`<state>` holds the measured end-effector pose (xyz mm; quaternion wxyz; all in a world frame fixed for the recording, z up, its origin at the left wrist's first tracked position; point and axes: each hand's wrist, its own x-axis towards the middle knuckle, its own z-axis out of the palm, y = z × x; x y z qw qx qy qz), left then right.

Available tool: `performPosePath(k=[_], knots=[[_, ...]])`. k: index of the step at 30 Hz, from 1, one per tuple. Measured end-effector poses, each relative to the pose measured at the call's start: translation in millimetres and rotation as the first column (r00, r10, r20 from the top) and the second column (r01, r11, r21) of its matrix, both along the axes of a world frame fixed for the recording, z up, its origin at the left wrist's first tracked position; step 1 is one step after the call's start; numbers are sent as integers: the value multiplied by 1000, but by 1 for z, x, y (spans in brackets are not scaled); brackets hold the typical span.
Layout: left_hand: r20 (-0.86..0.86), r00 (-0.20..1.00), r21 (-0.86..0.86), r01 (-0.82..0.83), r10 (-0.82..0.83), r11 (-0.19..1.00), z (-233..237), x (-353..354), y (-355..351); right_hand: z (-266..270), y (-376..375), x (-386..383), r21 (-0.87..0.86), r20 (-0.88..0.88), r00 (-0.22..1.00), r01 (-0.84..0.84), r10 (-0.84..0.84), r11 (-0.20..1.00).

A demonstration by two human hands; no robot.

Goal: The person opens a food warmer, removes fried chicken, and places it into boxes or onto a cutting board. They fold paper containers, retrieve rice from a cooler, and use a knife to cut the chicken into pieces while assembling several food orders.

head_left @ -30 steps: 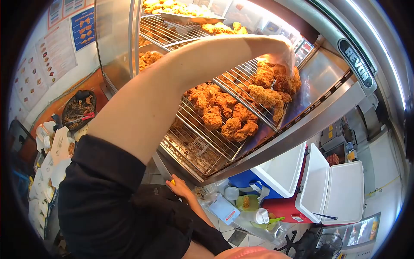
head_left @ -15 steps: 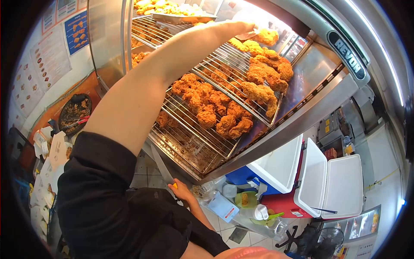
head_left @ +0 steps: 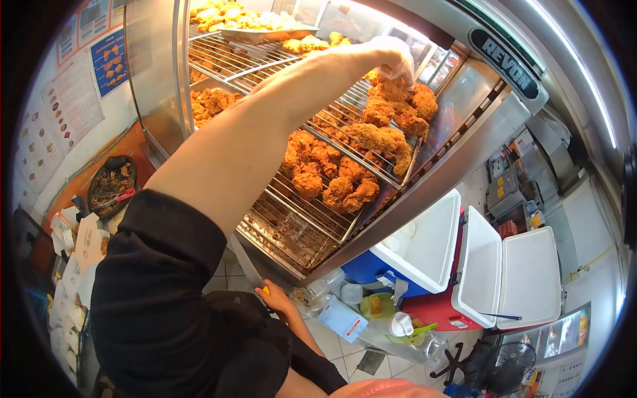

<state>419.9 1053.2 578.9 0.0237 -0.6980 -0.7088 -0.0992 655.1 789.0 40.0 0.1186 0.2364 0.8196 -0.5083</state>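
My left hand [head_left: 397, 61], in what looks like a thin clear glove, reaches into the lit cabinet. Its bent fingers are round a piece of fried chicken [head_left: 393, 87] at the far end of the upper rack; the fingertips are partly hidden. More fried pieces [head_left: 379, 136] lie along that rack [head_left: 345, 147], nearer to me. Another pile of chicken [head_left: 308, 180] sits on the rack below. Low in front of the cabinet, my right hand [head_left: 273, 296] is closed on the yellow handle of a knife [head_left: 247, 264], its long blade pointing up and left.
A metal tray [head_left: 265, 34] of fried food is at the upper left. Blue [head_left: 424, 262] and red [head_left: 431, 310] coolers with white lids stand at the right, by bags and containers [head_left: 342, 318]. A black bowl [head_left: 111, 186] and cartons [head_left: 86, 242] are at the left.
My left hand has come down with the chicken piece onto the others on the upper rack. The view has shifted slightly. My right hand still holds the knife low.
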Motion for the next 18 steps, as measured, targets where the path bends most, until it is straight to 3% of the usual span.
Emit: performPosePath(k=[1,2,3,4,5,6,7,8,9,10,11,12,13,14,15,16,17,18], knots=[[-76,991,-45,-112,109,993,4,5,-8,-7,-1,-3,5,-4,1000,-4,4,1000],[-31,999,-11,14,-14,1000,-2,-23,16,-21,-2,-6,52,-80,996,32,-28,998],[-26,1000,-3,10,-10,1000,-9,-51,40,-28,-1,-6,97,-153,987,71,-56,993],[188,961,13,203,-202,979,-17,-80,61,-28,1,-6,101,-147,988,67,-51,993],[387,843,68,379,-374,923,-26,-113,84,-26,2,-7,86,-144,988,68,-55,994],[429,820,116,367,-380,923,-30,-142,116,-23,2,-11,68,-142,988,66,-55,996],[471,806,135,335,-358,932,-26,-156,98,-14,2,-15,61,-139,989,50,-41,997],[821,476,-45,602,-314,797,-14,-104,6,0,3,-18,57,-75,997,6,-1,998],[975,217,-203,778,49,595,-1,-46,-94,8,3,-21,50,-9,999,-45,46,998],[812,575,-130,345,-99,930,-3,-48,-131,6,4,-24,31,-2,999,-53,53,998],[512,859,165,-121,20,979,-10,-56,-167,-9,2,-25,115,-90,995,-38,49,993],[500,843,308,45,-201,950,-20,-62,-216,-46,3,-27,46,-90,996,28,-23,999],[455,798,444,182,-395,878,-35,-64,-269,-68,5,-30,99,-150,989,8,7,995],[534,818,429,-46,-213,902,-54,-53,-321,1,-7,-37,29,-160,986,47,-41,998],[615,789,385,-286,-13,878,-76,-49,-366,-30,-2,-42,65,-259,965,-23,39,998],[641,763,329,-372,84,868,-104,-64,-409,7,-9,-52,-153,-52,999,-2,-6,988],[671,698,254,-534,251,806,-146,-80,-439,-29,-3,-57,-54,-160,986,-50,41,997],[731,640,256,-578,236,775,-184,-93,-471,-10,-10,-68,-131,2,1000,25,-25,991]])
